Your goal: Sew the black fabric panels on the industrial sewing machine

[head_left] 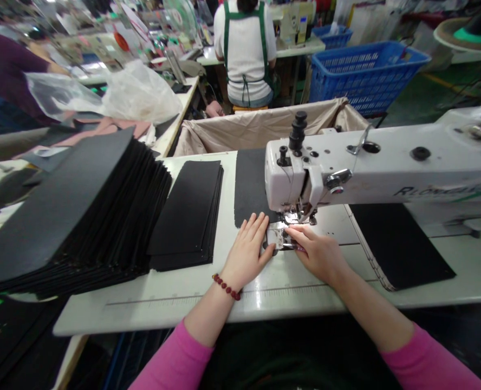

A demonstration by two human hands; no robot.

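A white sewing machine (370,168) stands over the pale table (175,303), its needle area lit. Under and behind its head lies a dark panel (248,187). My left hand (248,246), with a red bead bracelet at the wrist, lies flat, fingertips on the panel's near edge, thumb out toward the metal plate. My right hand (317,252) is at the plate just in front of the presser foot, its fingers bent together; whatever is between them is too small to make out.
Left of my hands are a small stack of black panels (186,211) and a tall, leaning stack (73,200). More black panels (398,244) lie under the machine arm. Behind are a cloth-lined bin (240,132), a blue basket (362,70) and a seated person (246,51).
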